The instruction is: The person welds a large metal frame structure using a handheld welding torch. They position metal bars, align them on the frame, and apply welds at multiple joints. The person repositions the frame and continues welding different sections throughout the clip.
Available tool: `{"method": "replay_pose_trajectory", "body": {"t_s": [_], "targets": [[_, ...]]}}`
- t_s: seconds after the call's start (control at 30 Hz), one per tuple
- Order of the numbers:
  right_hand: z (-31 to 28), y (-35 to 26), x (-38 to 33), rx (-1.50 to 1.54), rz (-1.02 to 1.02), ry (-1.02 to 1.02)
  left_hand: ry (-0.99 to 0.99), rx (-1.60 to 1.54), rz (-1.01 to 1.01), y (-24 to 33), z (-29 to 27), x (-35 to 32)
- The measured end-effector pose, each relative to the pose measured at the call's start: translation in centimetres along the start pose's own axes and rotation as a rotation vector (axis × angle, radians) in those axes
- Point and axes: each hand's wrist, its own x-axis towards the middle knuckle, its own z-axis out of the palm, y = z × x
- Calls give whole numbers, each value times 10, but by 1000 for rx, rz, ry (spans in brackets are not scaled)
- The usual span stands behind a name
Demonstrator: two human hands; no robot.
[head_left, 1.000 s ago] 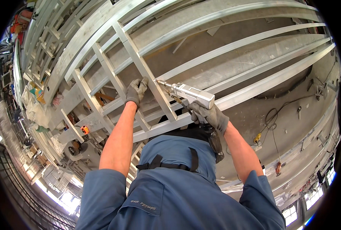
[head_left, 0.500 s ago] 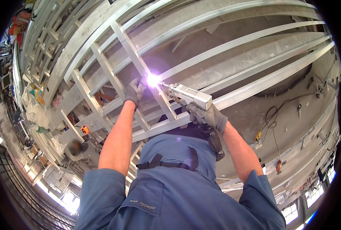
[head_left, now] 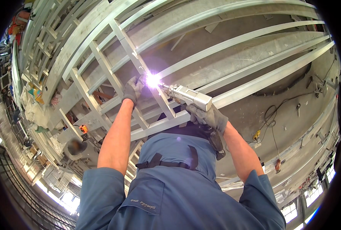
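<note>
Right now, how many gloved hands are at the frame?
2. The left hand rests on the metal frame beside the bright arc; the right hand grips the welding gun aimed there.

Both arms are stretched forward, bare below rolled blue sleeves — grey work gloves on each hand. The left hand (head_left: pixel 133 89) is at full reach, fingers spread and pressing flat. The right hand (head_left: pixel 208 117) sits closer in, elbow bent, fingers curled in a tight grip — wrist angled toward the left.
</note>
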Motion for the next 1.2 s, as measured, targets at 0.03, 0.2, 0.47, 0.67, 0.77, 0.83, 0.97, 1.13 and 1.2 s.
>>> {"method": "replay_pose_trajectory", "body": {"t_s": [0.03, 0.2, 0.47, 0.67, 0.77, 0.83, 0.97, 1.13, 1.2], "targets": [[0, -7, -4, -6, 7, 0, -18, -31, -10, 6, -2, 0], [-4, -10, -6, 47, 8, 57, 100, -279, -190, 41, -15, 2], [-6, -71, 44, 129, -136, 18, 258, -488, -447, 87, -22, 35], [-8, -89, 75, 113, -89, -25, 318, -239, -398, 88, -18, 45], [-8, -92, 81, 135, -68, -12, 339, -224, -343, 99, -18, 35], [-8, -91, 87, 135, -66, 6, 324, -234, -340, 101, -20, 34], [-8, -90, 94, 161, -66, 13, 335, -205, -289, 92, -19, 37], [-5, -95, 92, 167, -69, -23, 328, -190, -296, 67, -16, 51], [-3, -96, 92, 134, -86, -22, 330, -182, -294, 62, -15, 52]]}}
